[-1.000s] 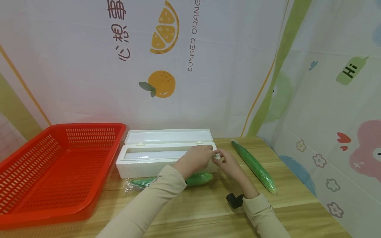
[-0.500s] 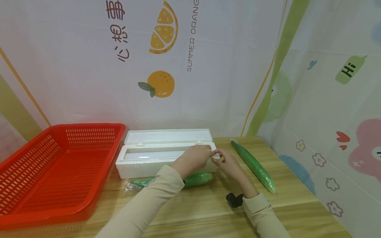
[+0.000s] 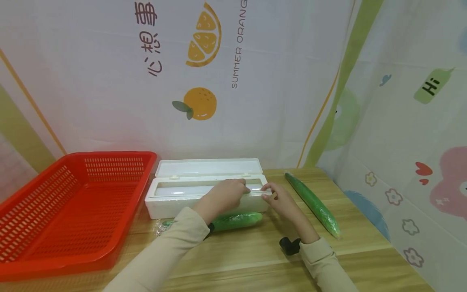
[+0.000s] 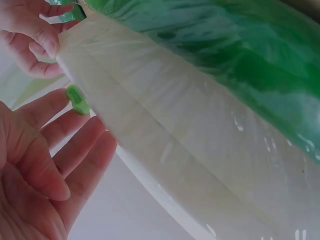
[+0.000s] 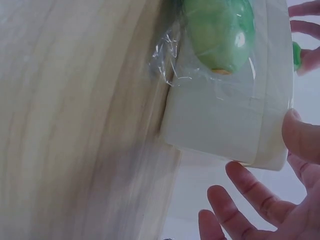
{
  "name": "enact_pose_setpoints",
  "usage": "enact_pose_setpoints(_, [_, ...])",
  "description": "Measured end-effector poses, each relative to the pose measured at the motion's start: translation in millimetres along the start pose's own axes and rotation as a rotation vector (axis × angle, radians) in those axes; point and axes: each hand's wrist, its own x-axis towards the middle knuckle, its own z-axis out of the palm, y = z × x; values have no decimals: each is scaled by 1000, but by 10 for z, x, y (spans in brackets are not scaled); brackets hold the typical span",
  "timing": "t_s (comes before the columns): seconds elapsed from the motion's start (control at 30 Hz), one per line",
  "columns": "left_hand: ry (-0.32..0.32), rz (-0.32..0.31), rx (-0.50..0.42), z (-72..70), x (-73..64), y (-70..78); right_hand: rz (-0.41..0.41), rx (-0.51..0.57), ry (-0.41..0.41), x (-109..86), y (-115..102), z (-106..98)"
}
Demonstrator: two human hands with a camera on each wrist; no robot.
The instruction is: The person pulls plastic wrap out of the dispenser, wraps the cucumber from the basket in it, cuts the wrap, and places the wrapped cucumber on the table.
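Note:
A long white cling-film dispenser stands on the table, its lid tipped back and a white roll visible inside. My left hand is over its front edge. In the left wrist view, relaxed fingers touch a small green slider on that edge. At the box's right end, my right hand holds the corner between thumb and fingers. Clear film stretches down the front of the box in the left wrist view. A film-wrapped cucumber lies before the dispenser, partly hidden by my left wrist.
A red plastic basket stands to the left. Another wrapped cucumber lies slantwise on the right of the wooden table. A printed curtain hangs close behind the dispenser.
My left hand has slid left along the dispenser's front edge, away from the right hand. The right hand stays at the box's right end.

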Motion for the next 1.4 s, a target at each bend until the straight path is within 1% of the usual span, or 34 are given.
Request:
enact_pose_setpoints(0.2, [4, -11, 0, -27, -60, -35, 2, 3, 0, -4, 16, 1])
enact_pose_setpoints(0.47, [-5, -57, 2, -24, -122, -84, 7, 24, -20, -24, 1, -11])
enact_pose_setpoints(0.7, [0, -59, -25, -20, -145, -90, 20, 23, -41, -43, -1, -28])
enact_pose_setpoints(1.03, [12, -46, -15, -13, -158, -108, 93, 41, 18, -53, -84, 47])
enact_pose_setpoints(1.2, [10, -59, -23, -22, -190, -135, 101, 50, 30, -37, -74, 62])
enact_pose_setpoints(1.4, [-10, -72, -38, -40, -260, -208, 102, 44, 27, -25, -36, 64])
